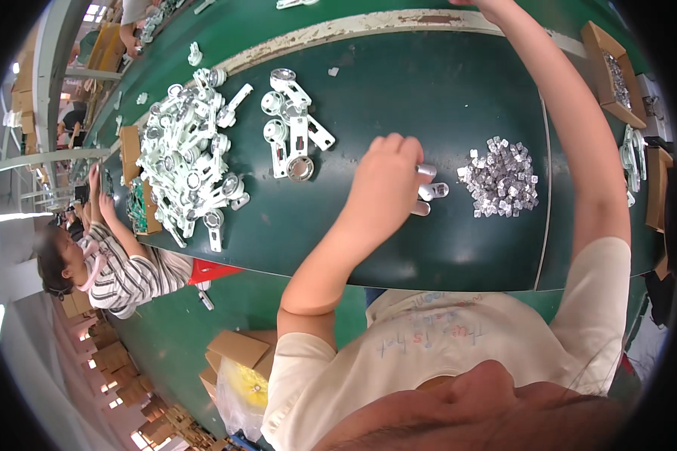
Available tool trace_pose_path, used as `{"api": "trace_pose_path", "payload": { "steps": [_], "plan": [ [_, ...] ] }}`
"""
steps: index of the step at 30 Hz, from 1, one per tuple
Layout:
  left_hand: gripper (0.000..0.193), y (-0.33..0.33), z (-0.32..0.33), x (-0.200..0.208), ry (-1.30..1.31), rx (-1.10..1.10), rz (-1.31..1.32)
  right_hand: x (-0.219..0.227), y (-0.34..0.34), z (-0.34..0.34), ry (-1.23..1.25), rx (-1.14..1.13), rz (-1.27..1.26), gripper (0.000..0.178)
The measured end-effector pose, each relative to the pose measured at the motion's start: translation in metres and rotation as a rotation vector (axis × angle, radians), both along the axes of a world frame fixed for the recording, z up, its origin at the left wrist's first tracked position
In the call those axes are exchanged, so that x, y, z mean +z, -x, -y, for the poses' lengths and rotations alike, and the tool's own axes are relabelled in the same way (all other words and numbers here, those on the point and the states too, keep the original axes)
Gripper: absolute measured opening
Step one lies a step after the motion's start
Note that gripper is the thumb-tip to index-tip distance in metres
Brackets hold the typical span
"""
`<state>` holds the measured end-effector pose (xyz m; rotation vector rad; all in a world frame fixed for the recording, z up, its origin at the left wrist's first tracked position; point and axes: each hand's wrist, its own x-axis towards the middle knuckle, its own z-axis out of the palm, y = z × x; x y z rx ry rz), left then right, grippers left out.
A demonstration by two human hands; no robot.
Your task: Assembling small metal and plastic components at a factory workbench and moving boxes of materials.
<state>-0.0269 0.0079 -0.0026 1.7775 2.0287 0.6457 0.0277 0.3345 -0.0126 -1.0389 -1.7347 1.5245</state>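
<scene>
- While our left hand [387,180] bends over the surface [399,83], its fingers curl down beside the silver pieces [436,191]; the hand hides its own underside, so we cannot tell whether that grip is clenched or grasping one.
- Our right hand [487,6] reaches far across and is cut off by the upper edge, so we cannot tell what its grip does.
- The silver pieces lie partly under and just right of our left hand, between it and the heap of little shiny bits [502,180]; we judge they sit there to be within easy reach.
- That heap is gathered tightly, probably so the bits do not scatter.
- To our left, a few white handles [298,135] overlap in a small cluster, apart from the big white pile [192,154], perhaps to keep a handful close.
- At our far right, a cardboard box [596,64] holds more grey bits, its walls seemingly keeping them together.
</scene>
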Motion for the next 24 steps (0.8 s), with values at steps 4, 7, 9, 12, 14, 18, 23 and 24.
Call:
{"api": "trace_pose_path", "payload": {
  "steps": [4,7,9,12,14,18,23,24],
  "plan": [
    [0.021,-0.002,-0.001,-0.003,-0.156,-0.042,-0.079,-0.011,0.01,-0.032,-0.151,-0.227,0.245,0.029],
    [0.021,0.009,0.005,-0.012,-0.069,-0.004,-0.041,-0.01,0.0,0.015,-0.561,-0.109,0.302,0.028],
    [0.02,0.01,0.004,-0.016,-0.057,0.011,0.001,0.013,-0.03,0.068,-0.534,0.375,0.257,0.014],
    [0.02,0.011,0.0,-0.021,-0.017,-0.02,0.041,0.027,-0.077,0.146,-0.579,0.658,0.461,0.004],
    [0.02,0.012,-0.001,-0.023,0.008,-0.063,0.047,0.02,-0.094,0.178,-0.527,0.602,0.547,0.009],
    [0.024,0.007,0.001,-0.022,0.032,-0.073,-0.006,0.005,-0.102,0.199,-0.613,0.471,0.611,0.012],
    [0.023,-0.001,0.001,-0.015,-0.048,-0.09,-0.119,0.002,-0.105,0.199,-0.638,0.539,0.547,0.011],
    [0.021,0.0,0.001,-0.015,-0.013,-0.094,-0.122,0.006,-0.104,0.2,-0.624,0.514,0.53,0.011]
  ]
}}
